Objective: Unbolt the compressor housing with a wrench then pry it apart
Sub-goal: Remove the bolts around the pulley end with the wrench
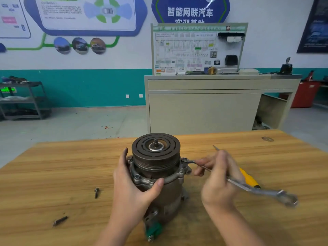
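The compressor (156,174) stands upright on the wooden table (53,166), its dark pulley on top and a green plug at its near end. My left hand (131,185) grips the housing around its left side, thumb on the flange rim. My right hand (218,176) holds a steel combination wrench (257,190). The wrench's far end sits on a bolt (185,159) at the right of the flange. Its open end sticks out to the lower right.
Two loose bolts (96,192) (60,220) lie on the table to the left of the compressor. A yellow-handled screwdriver (248,178) lies behind my right hand, its tip pointing away. Beyond the table stand a beige training bench (204,110) and a metal shelf (23,100).
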{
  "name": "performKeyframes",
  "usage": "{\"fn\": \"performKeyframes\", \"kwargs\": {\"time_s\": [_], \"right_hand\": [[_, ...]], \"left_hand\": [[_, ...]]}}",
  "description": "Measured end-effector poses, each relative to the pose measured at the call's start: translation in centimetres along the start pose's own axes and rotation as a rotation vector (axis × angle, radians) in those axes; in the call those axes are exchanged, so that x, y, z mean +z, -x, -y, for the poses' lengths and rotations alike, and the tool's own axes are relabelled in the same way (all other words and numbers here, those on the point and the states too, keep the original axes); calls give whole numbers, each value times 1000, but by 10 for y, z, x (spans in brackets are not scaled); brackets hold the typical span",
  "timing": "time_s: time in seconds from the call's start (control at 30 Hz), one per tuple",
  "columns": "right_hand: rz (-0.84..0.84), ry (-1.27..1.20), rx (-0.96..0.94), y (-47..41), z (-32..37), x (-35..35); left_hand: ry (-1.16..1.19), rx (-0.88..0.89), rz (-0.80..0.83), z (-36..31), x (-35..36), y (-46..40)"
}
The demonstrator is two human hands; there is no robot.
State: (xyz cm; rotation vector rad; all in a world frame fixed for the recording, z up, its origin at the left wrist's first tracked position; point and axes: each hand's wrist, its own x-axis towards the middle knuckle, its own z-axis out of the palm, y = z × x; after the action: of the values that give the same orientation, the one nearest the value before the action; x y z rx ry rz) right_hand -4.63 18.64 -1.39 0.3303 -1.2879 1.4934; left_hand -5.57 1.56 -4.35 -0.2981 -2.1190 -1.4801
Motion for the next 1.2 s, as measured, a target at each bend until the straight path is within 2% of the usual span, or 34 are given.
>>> {"fn": "performKeyframes", "kwargs": {"time_s": [0.07,0.1,0.17,0.23,0.3,0.4,0.53,0.73,0.8,0.83,0.87,0.9,0.93,1.0,1.07,1.13,1.2], "right_hand": [[-211,-324,424,-16,-7,1],[-229,-417,652,-28,-15,0],[-92,-435,1065,-48,-32,3],[104,-371,1245,-61,-42,8],[135,-326,1197,-71,-39,7],[-7,-270,863,-69,-19,-4],[40,-222,517,-36,8,-15],[73,46,172,-6,23,-9],[142,178,184,1,22,-2],[131,280,191,6,22,2],[112,384,90,11,21,4],[80,415,0,16,21,5],[34,345,-33,19,19,3],[-70,9,136,12,8,-5],[-134,-313,446,-9,-4,-7],[-96,-422,802,-33,-22,-6],[73,-418,1109,-51,-39,-1]], "left_hand": [[77,-20,115,5,-9,-7],[107,-20,152,5,-11,-10],[174,-12,175,4,-13,-12],[257,-25,169,7,-11,-11],[313,-34,183,12,-11,-10],[329,-40,218,17,-12,-10],[345,-61,218,20,-12,-9],[380,-52,147,14,-8,-1],[382,-50,119,12,-6,1],[379,-46,112,12,-6,2],[375,-41,108,12,-6,2],[368,-35,105,12,-6,2],[358,-29,104,13,-6,2],[338,-22,102,14,-6,2],[333,-13,102,14,-7,1],[329,-13,105,13,-7,1],[324,-15,111,12,-8,0]]}}
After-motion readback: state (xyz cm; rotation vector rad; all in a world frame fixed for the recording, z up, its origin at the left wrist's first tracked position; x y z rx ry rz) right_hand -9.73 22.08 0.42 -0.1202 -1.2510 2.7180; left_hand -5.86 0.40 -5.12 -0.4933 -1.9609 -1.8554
